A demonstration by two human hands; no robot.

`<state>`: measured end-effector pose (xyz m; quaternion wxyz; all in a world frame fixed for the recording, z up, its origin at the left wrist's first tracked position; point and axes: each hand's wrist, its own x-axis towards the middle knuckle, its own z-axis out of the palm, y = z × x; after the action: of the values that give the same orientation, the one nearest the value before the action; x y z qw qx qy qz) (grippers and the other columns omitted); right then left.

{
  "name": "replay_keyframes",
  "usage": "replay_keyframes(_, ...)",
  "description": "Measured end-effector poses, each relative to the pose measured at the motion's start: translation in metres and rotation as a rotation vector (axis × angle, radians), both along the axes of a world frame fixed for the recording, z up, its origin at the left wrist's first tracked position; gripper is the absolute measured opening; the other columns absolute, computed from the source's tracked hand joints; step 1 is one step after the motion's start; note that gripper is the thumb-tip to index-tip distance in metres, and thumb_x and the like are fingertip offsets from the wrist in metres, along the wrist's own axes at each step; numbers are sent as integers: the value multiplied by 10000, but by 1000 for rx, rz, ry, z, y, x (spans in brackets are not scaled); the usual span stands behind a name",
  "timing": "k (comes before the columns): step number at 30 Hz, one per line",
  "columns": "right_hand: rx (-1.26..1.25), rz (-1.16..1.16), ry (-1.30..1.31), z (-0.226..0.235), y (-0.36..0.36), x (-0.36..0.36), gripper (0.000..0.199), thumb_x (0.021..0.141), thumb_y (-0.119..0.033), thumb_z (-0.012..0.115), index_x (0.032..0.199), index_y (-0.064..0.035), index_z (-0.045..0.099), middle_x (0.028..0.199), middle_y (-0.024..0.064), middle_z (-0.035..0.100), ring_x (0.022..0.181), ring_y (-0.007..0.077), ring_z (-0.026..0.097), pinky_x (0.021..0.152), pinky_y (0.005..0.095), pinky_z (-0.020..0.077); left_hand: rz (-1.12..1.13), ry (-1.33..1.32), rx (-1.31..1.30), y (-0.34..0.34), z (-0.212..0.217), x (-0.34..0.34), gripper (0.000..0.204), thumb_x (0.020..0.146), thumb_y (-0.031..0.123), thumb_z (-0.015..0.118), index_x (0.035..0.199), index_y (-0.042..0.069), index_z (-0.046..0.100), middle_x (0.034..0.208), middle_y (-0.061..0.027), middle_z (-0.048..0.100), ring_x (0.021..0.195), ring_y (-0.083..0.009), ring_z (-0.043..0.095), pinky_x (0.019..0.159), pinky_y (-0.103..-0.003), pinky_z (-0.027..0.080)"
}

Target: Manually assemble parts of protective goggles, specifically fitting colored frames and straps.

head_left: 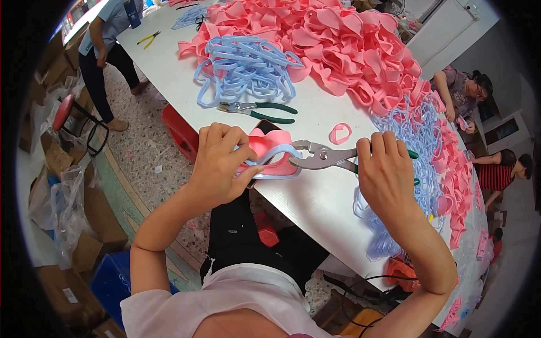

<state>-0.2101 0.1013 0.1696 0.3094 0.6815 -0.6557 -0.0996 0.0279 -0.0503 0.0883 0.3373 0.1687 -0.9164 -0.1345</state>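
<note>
My left hand (222, 163) is closed on a curved pink foam piece (274, 137), pinching it between thumb and fingers. A light blue strap (276, 152) loops across that piece. In my right hand (387, 172) is a pair of pliers (321, 158) with green handles, my fingers wrapped round the grips. The plier jaws meet the right end of the strap and foam; whether they are clamped tight I cannot tell. Beneath the piece lies a dark flat object (265, 125), mostly hidden. A small pink ring (340, 133) rests on the white table (329, 197) just beyond the pliers.
A second green-handled pair of pliers (259, 111) lies beside a blue strap bundle (248, 65). Pink pieces (332, 42) heap along the far side, with blue cords (414, 135) at right. A yellow-handled tool (149, 39) lies far left. People stand around the table.
</note>
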Motion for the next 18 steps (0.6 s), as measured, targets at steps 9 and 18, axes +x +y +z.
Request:
replay_keyframes(9,71,-16,-31,-6,-5,-17,82,801,-123,578,829,-48,559,803,96,548,813,227,534,681,346,412,40,18,-9,3,0,-8,207,677,141,801,813,57,670,940,-60,546,943,-270,454,849,-404,343)
replay_keyframes(18,193,-129,-952,-27,22,-20,314,728,94,491,1033,35,540,935,213,568,907,386,526,812,468,436,133,283,491,-21,-29,0,196,731,172,810,813,44,686,902,-36,552,961,-229,434,886,-337,373)
